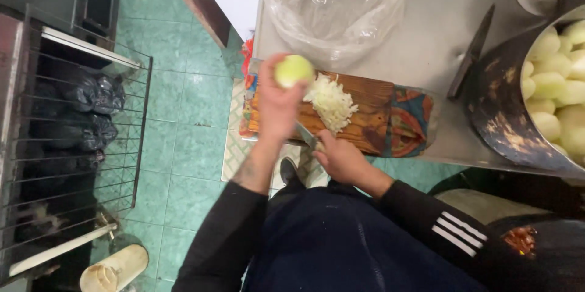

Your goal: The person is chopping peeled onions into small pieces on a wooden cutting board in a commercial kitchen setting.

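My left hand is raised over the left end of a wooden cutting board and grips a peeled pale-green onion. A heap of chopped white onion lies on the board just right of that hand. My right hand sits at the board's near edge, closed around the handle of a knife whose blade points left toward the left hand. The board rests on a colourful patterned cloth.
A large dark pot full of peeled onions stands at the right. A clear plastic bag and a dark cleaver lie on the steel counter. A wire rack stands on green floor tiles at left.
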